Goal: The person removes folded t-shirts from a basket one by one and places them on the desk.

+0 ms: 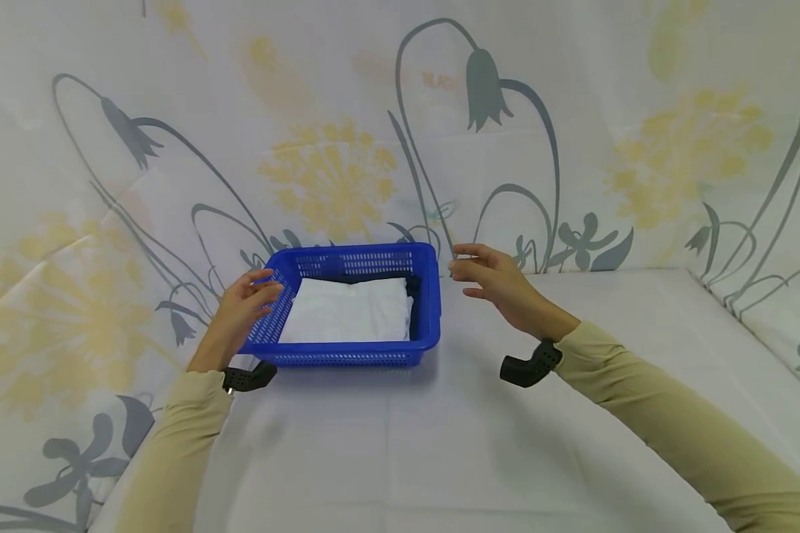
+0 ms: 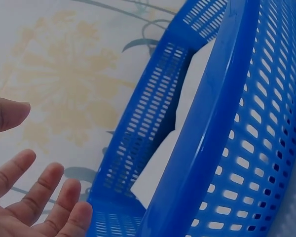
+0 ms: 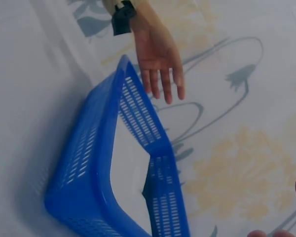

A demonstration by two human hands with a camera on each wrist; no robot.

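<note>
Flanking the blue basket [image 1: 353, 359] (white cloth [image 1: 348, 309] inside) — left hand [image 1: 243, 307], right hand [image 1: 496, 281], both open, empty.

Blue perforated plastic basket [image 1: 356, 355] on the white cloth-covered table [image 1: 440, 444], towards the far edge, left of centre. Inside, a folded white cloth [image 1: 350, 311], over a dark item [image 1: 412, 283] peeking out at the far right corner. Behind, against the table's back edge, a hanging floral-printed curtain [image 1: 333, 170]. Left hand [image 1: 243, 307] just beside the basket's left wall, fingers by the rim. Right hand [image 1: 500, 285] to the right of the basket, near its far right corner, apart from it.
</note>
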